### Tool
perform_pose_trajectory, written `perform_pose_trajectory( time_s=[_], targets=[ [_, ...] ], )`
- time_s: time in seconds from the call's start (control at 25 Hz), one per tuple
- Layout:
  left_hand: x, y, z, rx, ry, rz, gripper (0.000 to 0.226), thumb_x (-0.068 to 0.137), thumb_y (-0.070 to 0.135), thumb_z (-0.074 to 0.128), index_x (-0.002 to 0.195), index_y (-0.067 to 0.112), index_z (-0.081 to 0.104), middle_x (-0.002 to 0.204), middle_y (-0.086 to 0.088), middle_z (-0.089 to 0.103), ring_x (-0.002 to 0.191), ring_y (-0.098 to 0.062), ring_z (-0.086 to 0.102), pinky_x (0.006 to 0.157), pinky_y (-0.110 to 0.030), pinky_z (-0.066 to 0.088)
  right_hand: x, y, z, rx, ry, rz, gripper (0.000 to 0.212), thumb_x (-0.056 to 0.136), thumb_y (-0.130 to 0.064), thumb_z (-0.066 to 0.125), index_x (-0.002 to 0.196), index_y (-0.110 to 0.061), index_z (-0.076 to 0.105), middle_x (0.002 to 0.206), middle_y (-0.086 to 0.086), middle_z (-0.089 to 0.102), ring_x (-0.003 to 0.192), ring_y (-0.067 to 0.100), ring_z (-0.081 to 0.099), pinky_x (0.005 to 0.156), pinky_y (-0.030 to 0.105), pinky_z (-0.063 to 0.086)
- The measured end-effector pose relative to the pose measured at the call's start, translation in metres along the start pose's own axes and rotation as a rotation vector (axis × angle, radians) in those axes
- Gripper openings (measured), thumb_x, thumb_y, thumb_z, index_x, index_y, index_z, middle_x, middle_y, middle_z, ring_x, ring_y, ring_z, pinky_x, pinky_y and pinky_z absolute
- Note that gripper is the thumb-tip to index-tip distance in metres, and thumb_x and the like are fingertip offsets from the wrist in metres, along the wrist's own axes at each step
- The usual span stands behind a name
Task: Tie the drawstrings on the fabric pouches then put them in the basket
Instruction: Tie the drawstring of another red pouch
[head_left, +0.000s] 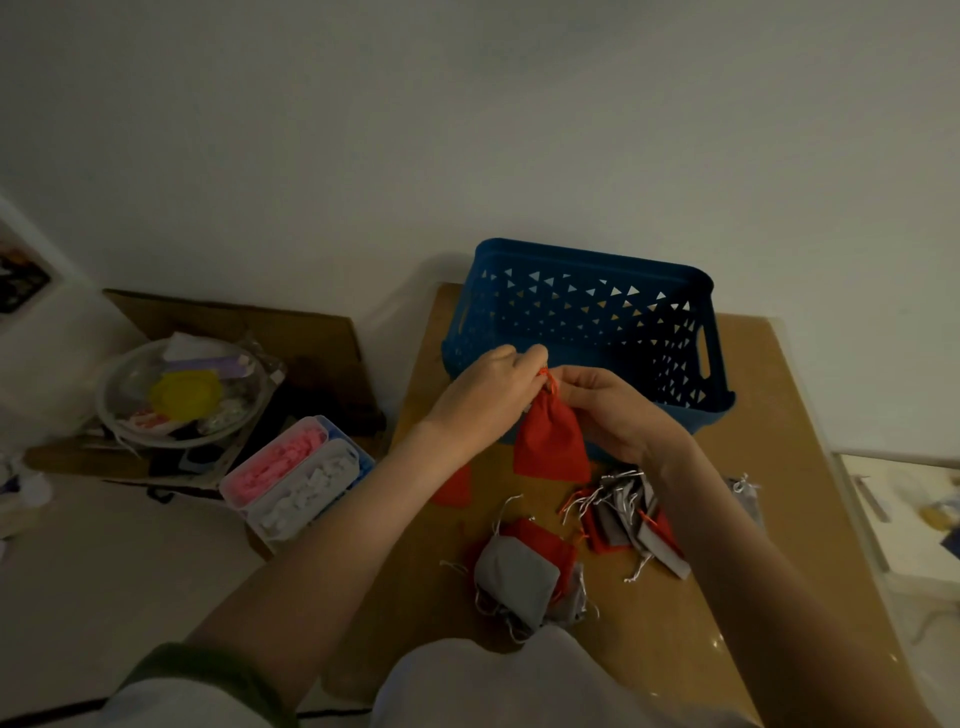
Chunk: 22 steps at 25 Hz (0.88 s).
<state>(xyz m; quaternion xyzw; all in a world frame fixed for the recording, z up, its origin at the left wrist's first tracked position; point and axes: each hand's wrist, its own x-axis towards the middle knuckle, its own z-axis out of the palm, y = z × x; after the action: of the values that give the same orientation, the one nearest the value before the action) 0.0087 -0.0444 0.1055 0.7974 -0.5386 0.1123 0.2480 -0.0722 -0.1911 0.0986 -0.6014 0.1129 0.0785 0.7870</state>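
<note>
Left hand (485, 387), right hand (615, 410): side-by-side pinch grips.

**Dim room, plain wall**

A bare pale wall (467, 130) fills the upper half, dimly lit. A brown table (789, 415) stands by it. To its left, flat cardboard (270, 327) lies on the pale floor (104, 545), bearing a cluttered bowl (104, 410) (contents too blurred to name), with two tubs (260, 512) just beside. At far right stands a blurred white ledge (857, 514)

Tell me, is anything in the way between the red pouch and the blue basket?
Nothing visible. The left hand and right hand hold the red pouch by its drawstrings, just in front of the blue basket. Its top is open; the pouch need only clear the near rim.
</note>
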Motion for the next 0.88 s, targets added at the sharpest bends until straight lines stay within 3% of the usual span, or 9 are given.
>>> perform_pose_trajectory(
  time_s=[0.12,0.24,0.36,0.48,0.56,0.72,0.88],
  targets=[
    [-0.003,0.0,-0.003,-0.214,-0.046,-0.236,0.016,0.097,0.021,0.051,0.093,0.006,0.055,0.084,-0.005,0.062,0.074,-0.013,0.057,0.065,-0.026,0.047,-0.001,0.001,0.001,-0.043,0.07,-0.019,0.017,0.097,-0.011,0.045,0.086,-0.01,0.057,0.07,-0.002,0.06,0.062,0.008,0.054,0.062,0.021,0.044],
    [-0.006,0.002,-0.002,-0.414,0.069,-0.415,0.013,0.097,0.018,0.052,0.088,0.008,0.055,0.077,0.001,0.064,0.062,0.002,0.055,0.059,-0.012,0.043,0.002,0.006,0.004,0.015,0.221,-0.055,0.018,0.099,-0.015,0.045,0.085,-0.014,0.055,0.072,0.001,0.057,0.064,0.011,0.051,0.061,0.024,0.042],
    [-0.007,0.001,0.002,-0.659,0.139,-0.664,0.018,0.098,0.02,0.049,0.081,0.017,0.049,0.08,-0.001,0.066,0.056,0.002,0.055,0.056,-0.012,0.043,0.001,0.007,0.002,0.058,0.402,-0.107,0.018,0.1,-0.015,0.044,0.084,-0.017,0.052,0.07,-0.002,0.058,0.062,0.012,0.052,0.06,0.027,0.044],
    [-0.002,0.008,0.002,-1.329,0.278,-0.87,0.024,0.1,0.016,0.043,0.077,0.013,0.047,0.096,-0.01,0.07,0.056,-0.004,0.051,0.059,-0.017,0.045,-0.003,0.007,-0.004,-0.042,0.422,-0.238,0.021,0.101,-0.007,0.041,0.083,-0.013,0.05,0.066,-0.002,0.06,0.058,0.011,0.056,0.057,0.022,0.048],
    [0.002,0.011,-0.002,-1.674,0.425,-0.996,0.024,0.101,0.015,0.04,0.079,0.01,0.048,0.078,-0.009,0.071,0.051,-0.006,0.05,0.058,-0.018,0.045,-0.005,0.007,-0.006,-0.183,0.43,-0.261,0.021,0.1,-0.005,0.042,0.082,-0.012,0.05,0.063,-0.001,0.058,0.056,0.011,0.053,0.056,0.02,0.045],
    [0.003,0.007,-0.003,-1.605,0.375,-1.047,0.02,0.099,0.016,0.045,0.082,0.008,0.051,0.057,-0.001,0.06,0.051,-0.008,0.047,0.046,-0.015,0.04,-0.006,0.008,-0.013,-0.349,0.379,-0.184,0.019,0.099,-0.008,0.044,0.083,-0.013,0.052,0.063,-0.001,0.059,0.058,0.012,0.052,0.058,0.024,0.043],
    [0.002,0.003,-0.004,-1.23,0.153,-0.99,0.01,0.097,0.014,0.051,0.102,0.005,0.054,0.065,-0.002,0.06,0.053,-0.008,0.046,0.049,-0.017,0.04,-0.011,0.001,-0.022,-0.442,0.312,-0.158,0.016,0.099,-0.006,0.045,0.091,-0.015,0.056,0.072,0.0,0.064,0.062,0.007,0.057,0.061,0.02,0.045]
  ],
)
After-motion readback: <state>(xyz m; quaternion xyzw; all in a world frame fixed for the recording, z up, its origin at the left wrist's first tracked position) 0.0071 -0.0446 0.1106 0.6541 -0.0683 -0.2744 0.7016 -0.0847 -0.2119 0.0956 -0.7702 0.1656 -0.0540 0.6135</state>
